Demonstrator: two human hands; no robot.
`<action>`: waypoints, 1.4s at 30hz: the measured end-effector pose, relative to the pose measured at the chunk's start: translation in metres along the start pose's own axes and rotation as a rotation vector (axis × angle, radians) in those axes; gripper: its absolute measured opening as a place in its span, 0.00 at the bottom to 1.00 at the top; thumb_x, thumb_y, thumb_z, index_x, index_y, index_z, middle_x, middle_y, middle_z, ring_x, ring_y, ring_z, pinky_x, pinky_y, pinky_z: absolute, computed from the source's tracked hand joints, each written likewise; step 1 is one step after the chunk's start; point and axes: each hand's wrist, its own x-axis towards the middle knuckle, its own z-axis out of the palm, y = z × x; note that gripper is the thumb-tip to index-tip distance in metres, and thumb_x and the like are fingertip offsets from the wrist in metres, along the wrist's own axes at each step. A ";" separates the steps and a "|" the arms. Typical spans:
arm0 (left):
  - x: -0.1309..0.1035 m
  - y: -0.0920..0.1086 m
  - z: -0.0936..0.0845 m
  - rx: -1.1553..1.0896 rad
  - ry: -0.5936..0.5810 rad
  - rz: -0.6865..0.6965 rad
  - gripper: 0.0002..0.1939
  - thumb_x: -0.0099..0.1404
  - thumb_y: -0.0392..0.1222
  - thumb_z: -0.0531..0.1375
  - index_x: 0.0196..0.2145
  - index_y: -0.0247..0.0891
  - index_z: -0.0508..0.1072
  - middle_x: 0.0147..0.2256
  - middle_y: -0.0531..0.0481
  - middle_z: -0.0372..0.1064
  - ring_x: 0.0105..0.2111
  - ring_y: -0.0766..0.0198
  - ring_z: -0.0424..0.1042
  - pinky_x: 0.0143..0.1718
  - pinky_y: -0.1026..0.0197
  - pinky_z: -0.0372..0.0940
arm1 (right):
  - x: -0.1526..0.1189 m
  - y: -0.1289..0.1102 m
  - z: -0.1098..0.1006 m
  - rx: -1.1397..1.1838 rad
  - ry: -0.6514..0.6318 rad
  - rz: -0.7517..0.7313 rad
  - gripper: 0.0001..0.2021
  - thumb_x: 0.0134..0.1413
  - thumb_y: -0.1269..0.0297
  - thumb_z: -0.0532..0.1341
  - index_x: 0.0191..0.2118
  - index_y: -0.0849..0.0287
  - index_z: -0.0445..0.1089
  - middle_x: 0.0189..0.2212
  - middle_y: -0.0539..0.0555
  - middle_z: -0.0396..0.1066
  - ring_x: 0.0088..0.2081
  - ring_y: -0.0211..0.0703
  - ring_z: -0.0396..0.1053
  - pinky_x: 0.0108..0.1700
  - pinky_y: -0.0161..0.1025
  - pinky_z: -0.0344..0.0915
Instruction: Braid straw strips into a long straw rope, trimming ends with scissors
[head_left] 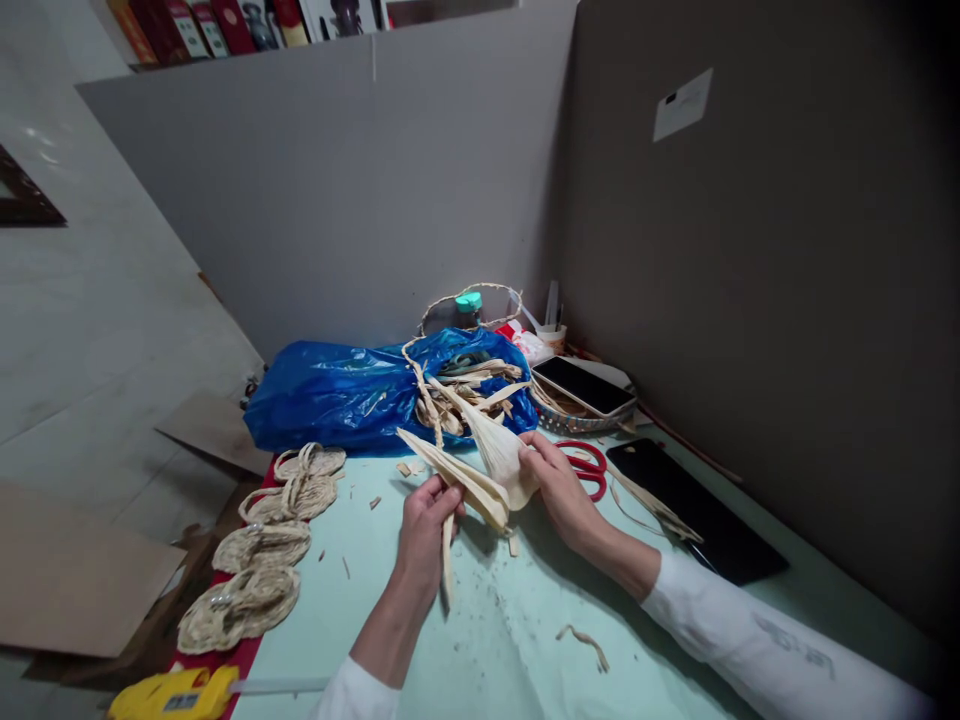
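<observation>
Between thumb and fingers my left hand [429, 530] pinches a folded, pale yellow corn husk [457, 472]; a narrow strip hangs below that hand. My right hand [559, 485] is closed on the edge of a broad, whitish corn husk [491, 440], whose narrow end points up and left. The two husks meet or overlap near their lower ends. Just beyond them, a blue plastic bag [337, 390] lies with its mouth full of dry husks [480, 385]. A braided husk cord [422, 385] runs over the bag. Beside my right hand lie red-handled scissors [598, 468].
Several small woven sandals [244, 605] line the left side of the light green table [360, 620]. A yellow glue gun [176, 695] lies near front left. At right are a black tablet-like slab [705, 515], a phone [583, 386] on a round tray, and husk strips. Grey panels stand behind.
</observation>
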 end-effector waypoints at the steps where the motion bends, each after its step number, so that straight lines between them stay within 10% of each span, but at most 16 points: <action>1: 0.000 0.000 0.000 0.005 -0.003 0.000 0.16 0.51 0.47 0.66 0.32 0.32 0.72 0.18 0.57 0.62 0.15 0.76 0.51 0.17 0.69 0.41 | 0.001 0.001 -0.001 -0.013 0.003 0.001 0.07 0.55 0.59 0.52 0.35 0.56 0.62 0.27 0.47 0.61 0.30 0.40 0.58 0.31 0.35 0.55; 10: -0.002 0.003 0.005 0.066 0.001 -0.023 0.19 0.48 0.51 0.68 0.31 0.33 0.72 0.16 0.59 0.57 0.13 0.77 0.48 0.15 0.69 0.42 | 0.001 -0.019 -0.002 0.095 -0.132 0.059 0.06 0.50 0.61 0.55 0.35 0.54 0.59 0.22 0.44 0.58 0.23 0.36 0.55 0.26 0.33 0.50; 17: 0.000 -0.002 0.004 0.067 0.018 -0.001 0.19 0.46 0.50 0.69 0.30 0.32 0.74 0.16 0.58 0.58 0.15 0.75 0.52 0.17 0.68 0.43 | -0.004 -0.025 0.001 -0.557 -0.370 -0.134 0.09 0.48 0.64 0.61 0.37 0.56 0.71 0.22 0.47 0.66 0.26 0.39 0.60 0.29 0.34 0.52; 26: 0.002 -0.005 0.005 0.071 -0.056 0.039 0.16 0.49 0.49 0.68 0.27 0.33 0.72 0.18 0.58 0.58 0.17 0.75 0.51 0.19 0.68 0.42 | 0.000 -0.019 -0.004 -0.488 -0.385 -0.163 0.08 0.42 0.71 0.56 0.30 0.59 0.71 0.23 0.47 0.68 0.26 0.38 0.63 0.28 0.32 0.54; 30: -0.001 -0.003 0.006 0.104 -0.045 0.059 0.17 0.54 0.52 0.65 0.29 0.33 0.73 0.19 0.58 0.58 0.17 0.74 0.50 0.18 0.67 0.41 | 0.030 -0.047 -0.029 -0.670 -0.143 -0.220 0.09 0.46 0.69 0.56 0.33 0.60 0.72 0.26 0.49 0.71 0.28 0.40 0.66 0.28 0.32 0.57; 34: -0.003 0.000 0.006 0.143 -0.050 0.073 0.18 0.57 0.55 0.61 0.30 0.34 0.73 0.19 0.58 0.58 0.16 0.74 0.49 0.18 0.66 0.42 | 0.084 -0.079 -0.039 -1.352 0.049 -0.242 0.10 0.55 0.68 0.54 0.37 0.63 0.73 0.32 0.60 0.74 0.35 0.49 0.72 0.34 0.37 0.61; 42: -0.002 0.004 0.010 0.221 -0.032 0.084 0.17 0.54 0.53 0.60 0.25 0.35 0.71 0.18 0.56 0.58 0.17 0.71 0.52 0.20 0.65 0.45 | 0.155 -0.056 0.028 -1.444 -0.144 -0.229 0.17 0.62 0.60 0.59 0.52 0.64 0.67 0.49 0.60 0.68 0.46 0.46 0.69 0.47 0.48 0.69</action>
